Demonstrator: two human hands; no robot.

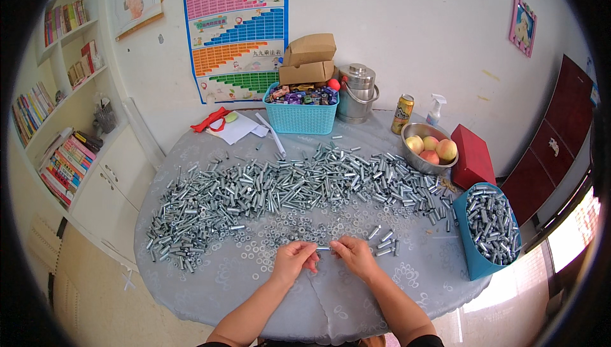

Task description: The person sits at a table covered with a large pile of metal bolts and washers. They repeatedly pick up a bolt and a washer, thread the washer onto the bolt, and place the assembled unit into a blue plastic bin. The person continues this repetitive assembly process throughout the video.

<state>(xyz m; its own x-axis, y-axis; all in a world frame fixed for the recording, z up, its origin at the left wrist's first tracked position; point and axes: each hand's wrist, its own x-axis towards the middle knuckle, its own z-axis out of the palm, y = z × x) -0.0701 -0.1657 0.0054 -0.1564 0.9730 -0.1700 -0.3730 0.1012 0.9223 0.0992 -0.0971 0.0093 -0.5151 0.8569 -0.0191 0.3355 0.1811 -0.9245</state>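
Observation:
A slim silvery bolt (pixel 323 248) lies level between my two hands near the front of the table. My left hand (pixel 296 261) pinches its left end. At its right end the fingers of my right hand (pixel 353 256) are closed on it. Just beyond my hands are loose washers (pixel 258 251) and a scatter of nuts (pixel 299 229). Several assembled-looking bolts (pixel 385 243) lie right of my right hand. Across the table behind them spreads a long heap of metal bolts and sleeves (pixel 273 184).
A blue bin (pixel 468 245) filled with metal anchors stands at the right edge. Farther back are a steel bowl of fruit (pixel 423 163), a red box (pixel 472 156), a can (pixel 403 114), a spray bottle (pixel 435 110), a steel pot (pixel 356 92), a turquoise basket (pixel 299 120) and papers (pixel 238 128).

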